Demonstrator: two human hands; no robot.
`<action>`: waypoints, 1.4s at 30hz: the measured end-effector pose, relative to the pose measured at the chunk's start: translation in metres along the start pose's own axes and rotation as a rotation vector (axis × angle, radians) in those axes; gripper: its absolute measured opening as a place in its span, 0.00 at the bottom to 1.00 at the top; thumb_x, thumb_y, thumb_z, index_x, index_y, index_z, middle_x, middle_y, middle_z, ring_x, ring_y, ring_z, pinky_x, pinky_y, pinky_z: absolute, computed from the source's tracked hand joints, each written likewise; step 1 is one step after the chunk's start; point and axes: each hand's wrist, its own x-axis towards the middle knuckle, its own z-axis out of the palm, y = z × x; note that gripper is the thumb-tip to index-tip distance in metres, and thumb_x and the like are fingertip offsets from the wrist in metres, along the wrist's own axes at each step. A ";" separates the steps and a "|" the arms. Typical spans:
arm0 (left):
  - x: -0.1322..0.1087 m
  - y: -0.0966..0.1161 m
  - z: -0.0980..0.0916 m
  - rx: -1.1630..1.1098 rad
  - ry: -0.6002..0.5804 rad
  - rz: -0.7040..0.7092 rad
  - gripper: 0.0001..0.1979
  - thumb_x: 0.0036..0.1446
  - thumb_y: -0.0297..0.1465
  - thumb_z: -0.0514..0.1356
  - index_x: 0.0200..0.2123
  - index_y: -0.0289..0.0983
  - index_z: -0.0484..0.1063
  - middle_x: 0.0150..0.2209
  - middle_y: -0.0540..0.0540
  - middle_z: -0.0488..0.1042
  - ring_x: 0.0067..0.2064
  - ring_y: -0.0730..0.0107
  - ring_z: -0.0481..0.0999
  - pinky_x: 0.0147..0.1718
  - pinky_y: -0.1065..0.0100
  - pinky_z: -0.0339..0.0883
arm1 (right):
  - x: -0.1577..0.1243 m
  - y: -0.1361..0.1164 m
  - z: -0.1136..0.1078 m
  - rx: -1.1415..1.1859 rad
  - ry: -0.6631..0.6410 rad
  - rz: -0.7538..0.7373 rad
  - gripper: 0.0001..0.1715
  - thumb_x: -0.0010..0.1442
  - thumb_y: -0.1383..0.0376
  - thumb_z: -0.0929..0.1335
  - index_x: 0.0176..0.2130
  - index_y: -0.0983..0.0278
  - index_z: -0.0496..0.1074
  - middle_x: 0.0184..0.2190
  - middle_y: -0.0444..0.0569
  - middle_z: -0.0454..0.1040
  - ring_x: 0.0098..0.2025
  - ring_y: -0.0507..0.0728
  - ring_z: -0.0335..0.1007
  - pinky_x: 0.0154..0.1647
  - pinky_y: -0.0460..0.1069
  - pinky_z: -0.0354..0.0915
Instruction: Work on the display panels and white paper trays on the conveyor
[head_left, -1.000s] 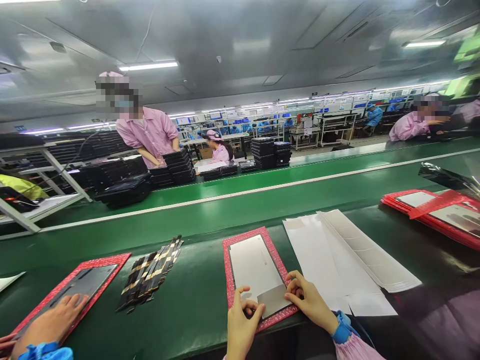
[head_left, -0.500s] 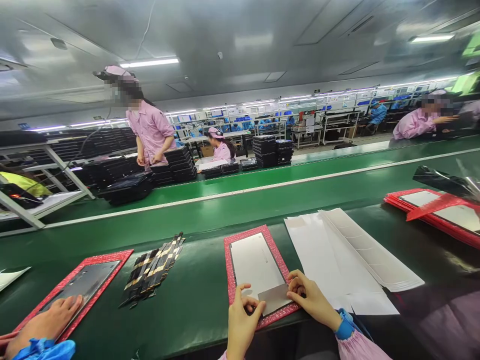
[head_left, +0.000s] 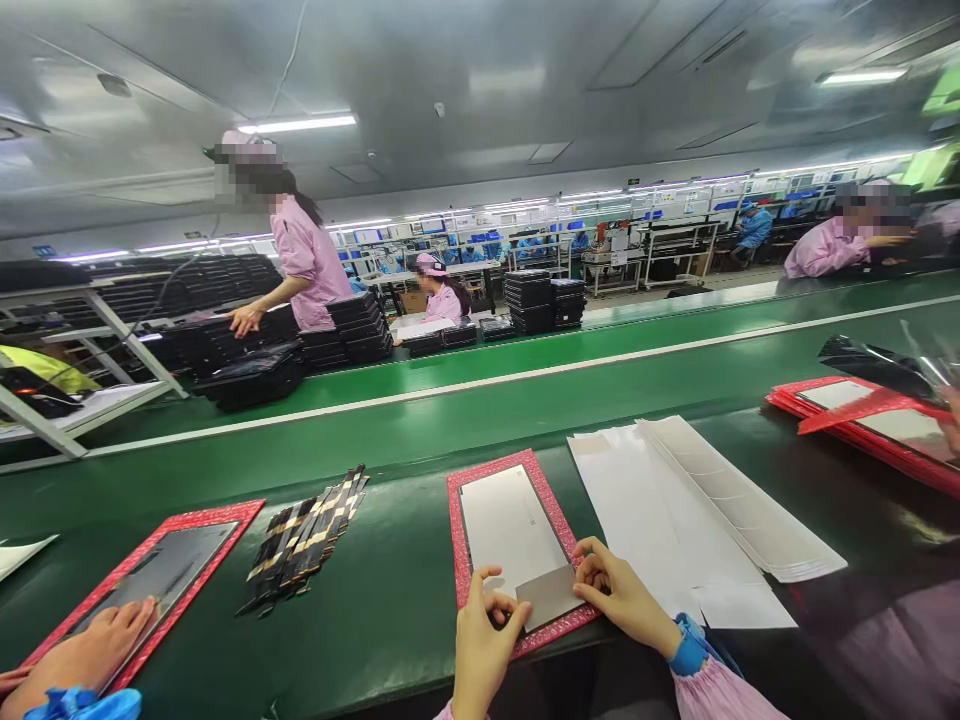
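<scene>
A white panel [head_left: 510,525] lies on a pink-red bubble sheet [head_left: 459,540] on the dark green bench in front of me. A small grey film piece [head_left: 549,597] sits on the panel's near end. My left hand [head_left: 484,640] pinches the left edge of that piece with thumb and forefinger. My right hand [head_left: 619,595] pinches its right corner with curled fingers. Both wrists wear blue bands and pink sleeves.
White paper sheets [head_left: 697,515] lie right of the panel, a fan of black-and-gold strips [head_left: 304,540] to the left. A co-worker's hand [head_left: 79,655] rests on another pink-framed panel [head_left: 161,570] at far left. Red-sheeted panels [head_left: 874,425] are stacked right. A green conveyor [head_left: 480,400] runs beyond, with pink-coated people and black tray stacks [head_left: 360,330].
My hands stay on the grey piece, almost unmoved. The standing person across the conveyor has turned and reached out to the left. The co-worker's hand at far left slid slightly nearer.
</scene>
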 end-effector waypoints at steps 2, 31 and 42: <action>-0.001 0.000 0.000 0.003 -0.002 0.000 0.22 0.46 0.38 0.61 0.43 0.39 0.57 0.21 0.55 0.74 0.25 0.69 0.68 0.32 0.68 0.62 | 0.000 -0.001 0.000 -0.015 0.002 -0.008 0.12 0.55 0.66 0.64 0.40 0.60 0.57 0.26 0.39 0.66 0.26 0.48 0.59 0.28 0.44 0.58; 0.000 0.006 -0.001 0.036 0.012 -0.009 0.22 0.46 0.38 0.61 0.43 0.40 0.58 0.22 0.55 0.75 0.23 0.70 0.66 0.28 0.70 0.60 | -0.007 0.001 0.008 -0.207 0.074 -0.068 0.07 0.57 0.66 0.60 0.40 0.60 0.59 0.26 0.40 0.61 0.28 0.49 0.59 0.30 0.45 0.58; -0.001 0.001 0.001 0.014 0.037 0.019 0.21 0.46 0.39 0.61 0.42 0.40 0.59 0.21 0.55 0.75 0.23 0.70 0.67 0.29 0.69 0.61 | -0.006 0.003 0.009 -0.175 0.076 -0.075 0.09 0.57 0.65 0.61 0.40 0.59 0.58 0.27 0.40 0.62 0.27 0.50 0.60 0.30 0.45 0.59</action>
